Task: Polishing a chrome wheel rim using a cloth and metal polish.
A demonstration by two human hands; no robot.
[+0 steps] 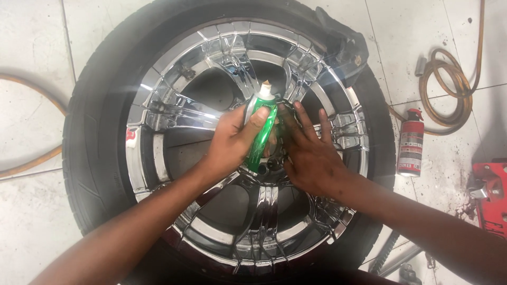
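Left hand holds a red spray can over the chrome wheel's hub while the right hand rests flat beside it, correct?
Not quite: the head view shows the spray can in the left hand is green. The right hand does rest flat on the chrome wheel beside it.

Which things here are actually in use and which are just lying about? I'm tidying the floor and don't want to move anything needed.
In use: green spray can in the left hand; chrome wheel, right hand flat on it.
Lying about: red spray can, coiled hose, red tool.
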